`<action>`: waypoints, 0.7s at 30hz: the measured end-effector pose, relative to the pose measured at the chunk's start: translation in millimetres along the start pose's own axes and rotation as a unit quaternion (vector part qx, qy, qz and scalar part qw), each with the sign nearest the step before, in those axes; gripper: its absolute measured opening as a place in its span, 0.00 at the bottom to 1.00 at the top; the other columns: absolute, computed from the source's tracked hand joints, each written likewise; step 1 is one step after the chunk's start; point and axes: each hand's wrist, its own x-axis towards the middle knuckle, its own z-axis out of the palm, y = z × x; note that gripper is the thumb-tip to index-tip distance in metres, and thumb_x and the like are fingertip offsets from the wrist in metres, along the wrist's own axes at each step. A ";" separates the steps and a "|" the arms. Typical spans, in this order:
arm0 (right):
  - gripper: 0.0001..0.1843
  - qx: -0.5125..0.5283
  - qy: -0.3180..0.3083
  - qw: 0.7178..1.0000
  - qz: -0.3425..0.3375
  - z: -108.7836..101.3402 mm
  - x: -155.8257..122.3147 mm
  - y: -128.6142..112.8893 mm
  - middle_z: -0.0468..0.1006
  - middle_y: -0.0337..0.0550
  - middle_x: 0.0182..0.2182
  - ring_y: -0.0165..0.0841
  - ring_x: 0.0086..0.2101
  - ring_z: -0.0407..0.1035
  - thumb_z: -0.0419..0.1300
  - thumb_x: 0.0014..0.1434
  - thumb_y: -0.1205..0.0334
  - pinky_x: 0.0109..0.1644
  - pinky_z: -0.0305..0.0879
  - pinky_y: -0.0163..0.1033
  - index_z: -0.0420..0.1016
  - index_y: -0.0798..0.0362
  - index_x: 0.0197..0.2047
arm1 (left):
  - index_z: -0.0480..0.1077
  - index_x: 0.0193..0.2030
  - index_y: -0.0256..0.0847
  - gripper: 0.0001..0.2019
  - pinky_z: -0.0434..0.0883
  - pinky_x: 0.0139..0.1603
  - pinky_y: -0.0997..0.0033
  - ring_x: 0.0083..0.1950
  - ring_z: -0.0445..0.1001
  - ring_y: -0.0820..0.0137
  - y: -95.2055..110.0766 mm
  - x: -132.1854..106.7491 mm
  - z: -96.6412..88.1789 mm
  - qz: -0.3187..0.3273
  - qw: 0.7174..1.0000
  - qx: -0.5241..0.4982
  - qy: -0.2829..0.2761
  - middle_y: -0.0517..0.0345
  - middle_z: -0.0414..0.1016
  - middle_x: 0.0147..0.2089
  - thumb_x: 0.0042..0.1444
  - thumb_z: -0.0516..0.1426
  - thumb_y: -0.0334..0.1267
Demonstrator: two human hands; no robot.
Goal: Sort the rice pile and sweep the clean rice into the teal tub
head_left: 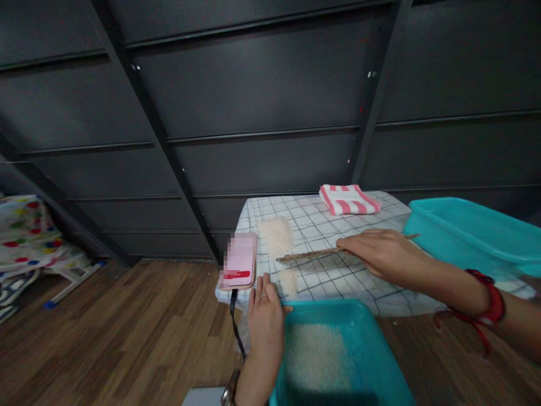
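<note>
My right hand [380, 254] grips a thin, flat brown strip [310, 255] with a rough edge; I cannot tell whether it is cardboard or wood. Its far end meets a patch of rice-like white grains [276, 237] on the checked cloth. A smaller patch of grains [289, 282] lies nearer me, below the strip. My left hand [267, 321] rests with fingers stretched out at the table's near edge, its thumb by the rim of a teal tub [325, 307]. More white grains [316, 355] cover part of that tub's bottom.
A pink phone [240, 262] with a black strap lies at the table's left edge. A folded pink-and-white towel [349, 200] sits at the back. Another teal tub [469, 237] stands on the right. Dark metal panels [262, 101] rise behind the table [313, 225].
</note>
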 end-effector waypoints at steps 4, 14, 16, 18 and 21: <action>0.17 0.019 -0.003 0.999 -0.027 12.5 15.8 -2.9 0.79 0.44 0.30 0.32 0.27 0.72 0.46 0.54 0.80 0.33 0.66 0.36 0.72 0.56 0.37 | 0.65 0.52 0.33 0.20 0.68 0.56 0.53 0.60 0.66 0.57 -1.6 -0.7 7.9 -0.002 1.000 -0.008 0.002 0.40 0.71 0.57 0.51 0.56 0.28; 0.18 0.104 -0.033 0.994 -0.028 11.3 5.9 15.9 0.80 0.44 0.33 0.32 0.33 0.74 0.48 0.54 0.78 0.37 0.68 0.36 0.73 0.55 0.40 | 0.64 0.53 0.31 0.23 0.66 0.58 0.55 0.61 0.65 0.57 2.9 -2.9 21.7 -0.033 0.998 -0.017 0.044 0.37 0.72 0.55 0.48 0.58 0.25; 0.18 0.109 -0.013 0.994 -0.026 12.9 8.5 15.0 0.80 0.44 0.33 0.32 0.34 0.74 0.47 0.55 0.78 0.38 0.69 0.37 0.73 0.56 0.41 | 0.62 0.55 0.30 0.24 0.66 0.58 0.54 0.61 0.65 0.57 1.5 -2.9 21.8 -0.031 0.998 -0.023 0.051 0.37 0.73 0.54 0.49 0.58 0.26; 0.18 0.112 -0.017 0.993 -0.026 17.0 11.9 13.3 0.80 0.45 0.35 0.33 0.35 0.74 0.47 0.56 0.77 0.40 0.69 0.38 0.74 0.55 0.42 | 0.60 0.57 0.31 0.25 0.67 0.57 0.53 0.60 0.66 0.57 -0.7 -3.3 22.3 -0.021 0.997 -0.028 0.068 0.38 0.73 0.54 0.50 0.56 0.27; 0.18 0.129 -0.040 0.990 -0.038 22.3 12.3 14.6 0.80 0.45 0.36 0.33 0.36 0.74 0.47 0.56 0.77 0.40 0.69 0.39 0.74 0.55 0.43 | 0.58 0.58 0.31 0.25 0.69 0.55 0.51 0.59 0.68 0.57 -3.8 -4.4 21.3 0.006 0.996 -0.039 0.081 0.38 0.73 0.53 0.52 0.55 0.28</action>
